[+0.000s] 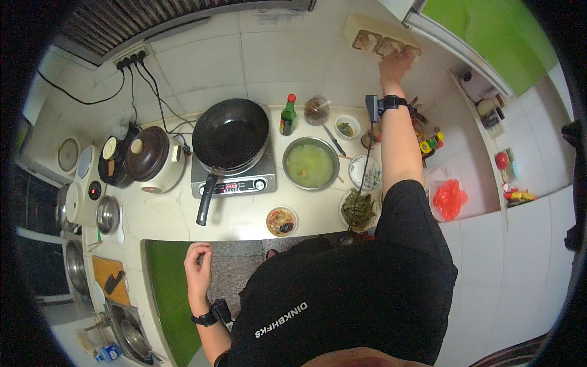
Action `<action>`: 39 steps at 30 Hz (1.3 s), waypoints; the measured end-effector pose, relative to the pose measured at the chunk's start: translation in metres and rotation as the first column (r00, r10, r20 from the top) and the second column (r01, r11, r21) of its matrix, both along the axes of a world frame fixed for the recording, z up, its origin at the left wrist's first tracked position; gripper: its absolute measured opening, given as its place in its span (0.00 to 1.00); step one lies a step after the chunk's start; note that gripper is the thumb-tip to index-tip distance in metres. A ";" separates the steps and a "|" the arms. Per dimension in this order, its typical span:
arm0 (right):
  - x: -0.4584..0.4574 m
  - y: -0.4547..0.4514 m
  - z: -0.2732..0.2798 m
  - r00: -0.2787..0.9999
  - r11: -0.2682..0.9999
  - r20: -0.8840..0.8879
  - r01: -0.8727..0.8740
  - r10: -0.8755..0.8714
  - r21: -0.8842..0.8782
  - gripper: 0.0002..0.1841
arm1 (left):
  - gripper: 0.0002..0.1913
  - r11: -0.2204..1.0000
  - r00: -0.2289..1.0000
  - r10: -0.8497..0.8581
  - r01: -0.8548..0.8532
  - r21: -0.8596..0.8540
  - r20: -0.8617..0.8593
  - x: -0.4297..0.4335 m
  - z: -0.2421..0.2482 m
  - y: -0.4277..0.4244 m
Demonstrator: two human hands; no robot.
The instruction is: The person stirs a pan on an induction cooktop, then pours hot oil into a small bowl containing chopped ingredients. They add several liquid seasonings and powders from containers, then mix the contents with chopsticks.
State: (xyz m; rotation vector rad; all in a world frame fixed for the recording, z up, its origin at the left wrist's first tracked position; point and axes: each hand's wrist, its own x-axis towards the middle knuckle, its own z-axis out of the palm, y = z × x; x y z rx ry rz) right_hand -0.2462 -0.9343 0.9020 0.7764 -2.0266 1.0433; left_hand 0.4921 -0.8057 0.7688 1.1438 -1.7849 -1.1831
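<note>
My right hand [395, 69] is raised to a beige three-part wall box [367, 42], which looks like a seasoning box. Its blurred fingers cover the box's right-hand section, so their grip is hidden. Low by the counter's front edge, my left hand [198, 268] hangs with loosely curled fingers and nothing visible in it. Before me a black wok [231, 133] sits on an induction cooker [238, 186] with a lit panel. To its right is a steel bowl [312, 163] of cloudy green liquid. A small bowl of chopped seasonings [282, 221] stands near the front edge.
Right of the steel bowl are a plate of green vegetables [357, 208], a patterned plate [365, 172], a knife [335, 141] and a glass jar [317, 110]. A green bottle [288, 117] stands behind. Leftward are a rice cooker [153, 160], a cleaver [113, 282] and a sink [130, 330].
</note>
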 end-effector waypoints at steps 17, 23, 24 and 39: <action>0.044 0.159 -0.001 0.846 0.904 0.398 -0.419 0.355 0.085 0.18 | 0.10 0.975 0.968 -0.217 0.220 -0.015 0.127 -0.087 0.019 -0.004; 0.203 0.229 -0.026 0.156 0.493 0.750 -0.834 0.643 -0.249 0.15 | 0.44 0.891 0.898 -0.439 0.438 -0.119 0.023 -0.175 0.043 -0.018; 0.226 0.235 -0.033 0.040 0.441 0.798 -0.850 0.601 -0.289 0.14 | 0.56 0.874 0.881 -0.473 0.466 -0.137 -0.017 -0.185 0.046 -0.017; 0.323 0.221 -0.054 0.145 0.228 0.798 -0.974 0.585 0.009 0.18 | 0.49 0.942 0.939 -0.328 0.318 -0.106 -0.101 -0.176 0.039 0.009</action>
